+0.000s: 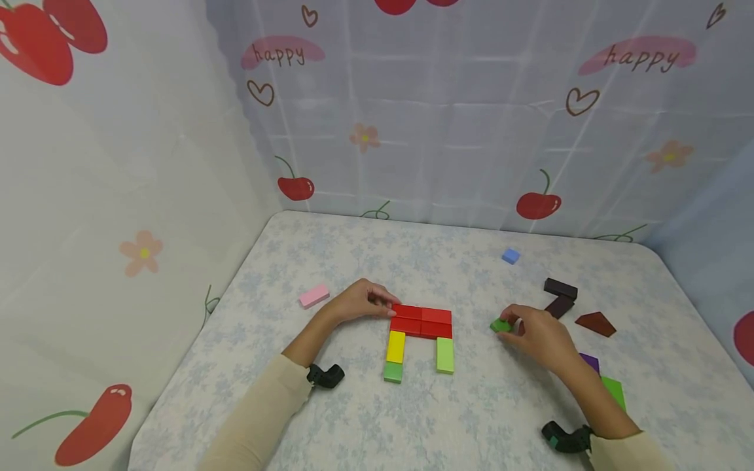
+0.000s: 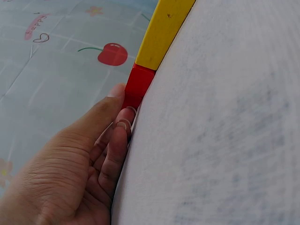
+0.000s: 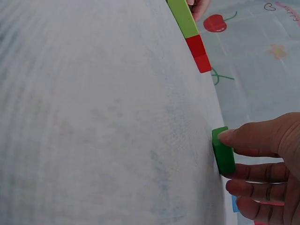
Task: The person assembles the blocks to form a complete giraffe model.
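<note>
Several red blocks lie side by side in two rows on the table. My left hand holds their left end with thumb and curled fingers; the left wrist view shows the thumb on a red block. Below the left end extend a yellow block and a green block. Under the right end sits a light green block. Apart from this arrangement, to the right, my right hand pinches a small green block between thumb and fingers, at the tabletop.
A pink block lies beyond my left forearm. Farther back on the right is a blue block. Two dark blocks, a brown piece, a purple piece and a bright green piece lie around my right arm.
</note>
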